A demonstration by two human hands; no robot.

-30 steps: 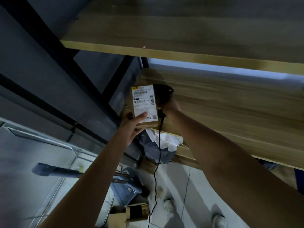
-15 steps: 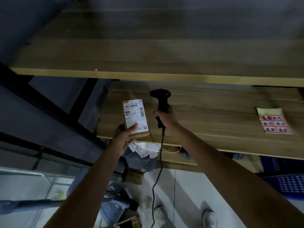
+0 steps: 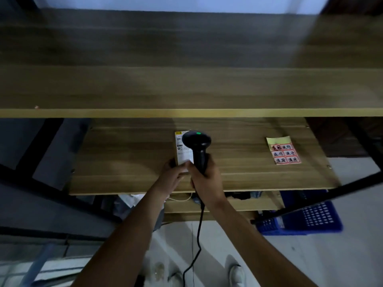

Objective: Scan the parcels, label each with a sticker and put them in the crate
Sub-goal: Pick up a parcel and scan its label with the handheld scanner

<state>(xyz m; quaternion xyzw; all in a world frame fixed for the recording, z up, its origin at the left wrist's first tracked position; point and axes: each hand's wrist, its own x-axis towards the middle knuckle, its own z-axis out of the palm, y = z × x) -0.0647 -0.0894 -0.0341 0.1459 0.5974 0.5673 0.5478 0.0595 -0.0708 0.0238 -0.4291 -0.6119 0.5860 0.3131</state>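
1. My left hand (image 3: 173, 175) grips the near end of the parcel (image 3: 182, 151), a small box with a white shipping label facing up, held over the middle shelf (image 3: 128, 162).
2. My right hand (image 3: 205, 179) is wrapped round the handle of the black scanner (image 3: 196, 143), whose head sits over the parcel's right side with a green light on top.
3. The scanner's cable (image 3: 198, 241) hangs down toward the floor.
4. The sticker sheet (image 3: 283, 150) lies on the same shelf, well apart to the right.
5. The blue crate (image 3: 306, 220) stands on the floor, near right.
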